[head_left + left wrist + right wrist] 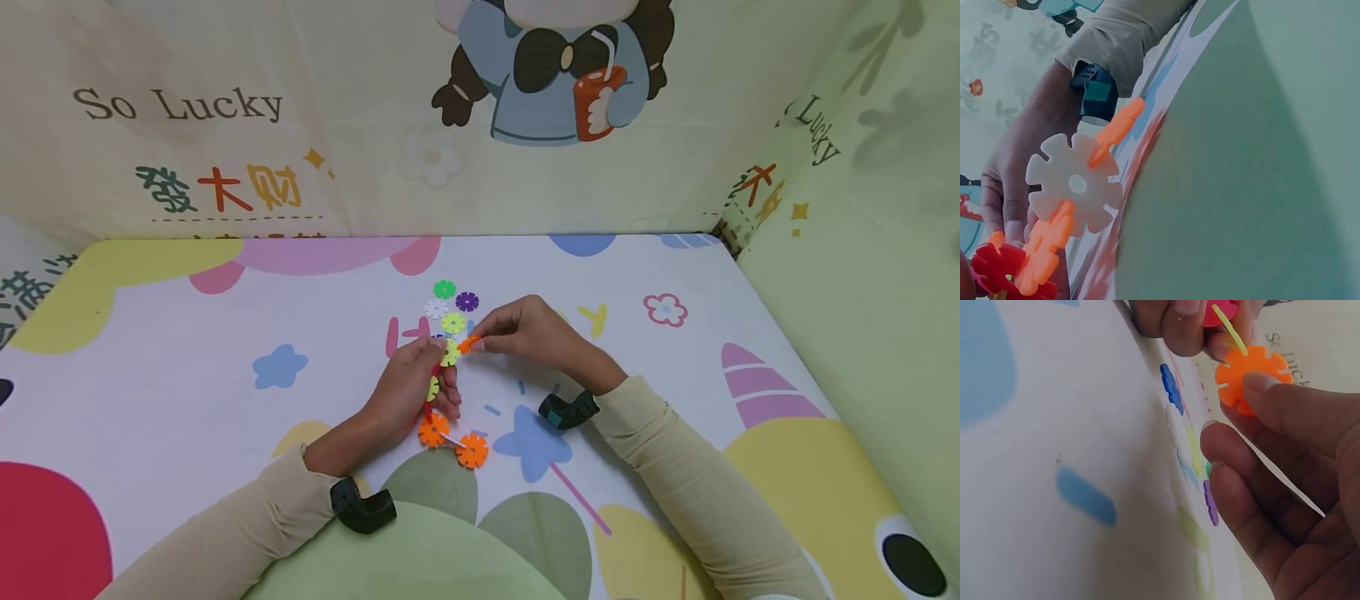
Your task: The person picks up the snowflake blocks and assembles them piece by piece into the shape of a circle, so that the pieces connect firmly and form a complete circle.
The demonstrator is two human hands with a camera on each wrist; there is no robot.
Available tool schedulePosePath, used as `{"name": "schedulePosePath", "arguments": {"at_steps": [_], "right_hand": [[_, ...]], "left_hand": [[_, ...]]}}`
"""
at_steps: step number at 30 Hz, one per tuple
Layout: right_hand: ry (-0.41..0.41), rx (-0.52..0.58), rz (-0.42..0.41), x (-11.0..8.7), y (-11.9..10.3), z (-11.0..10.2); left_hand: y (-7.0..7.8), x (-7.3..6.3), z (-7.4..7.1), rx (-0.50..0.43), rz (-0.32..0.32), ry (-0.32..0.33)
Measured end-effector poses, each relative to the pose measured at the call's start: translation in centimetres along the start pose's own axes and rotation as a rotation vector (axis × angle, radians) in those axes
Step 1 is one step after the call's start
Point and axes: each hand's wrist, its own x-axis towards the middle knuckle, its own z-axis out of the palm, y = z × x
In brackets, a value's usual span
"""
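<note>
Orange disc [1257,361] in right fingers [1250,503] (thumb [1297,407] on its face, others loosely curved)

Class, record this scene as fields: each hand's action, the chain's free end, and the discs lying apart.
Left hand: holds a chain of notched discs
Right hand: pinches an orange disc at the edge of a yellow disc
Chain's free end: white disc between two orange discs
Lying apart: green disc, purple disc, loose white disc, loose yellow disc, blue disc
</note>
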Motion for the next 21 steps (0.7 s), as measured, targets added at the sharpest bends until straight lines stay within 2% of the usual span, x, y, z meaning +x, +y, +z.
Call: {"name": "schedulePosePath", "arguments": {"at_steps": [5, 15, 21], "right_hand": [[-0.005, -0.029, -0.045, -0.06, -0.06, 0.15], [0.022, -0.053, -0.057, -0.13, -0.27, 0.64], [0.025, -0.099, -0.071, -0.20, -0.56, 0.71]], "left_hand": [[-0.04, 0.01, 0.08, -0.002, 0.002, 0.011], [-0.05, -0.06, 0.07, 0.008, 0.020, 0.035], [-0.19, 0.00, -0.04, -0.005, 0.030, 0.018]]}}
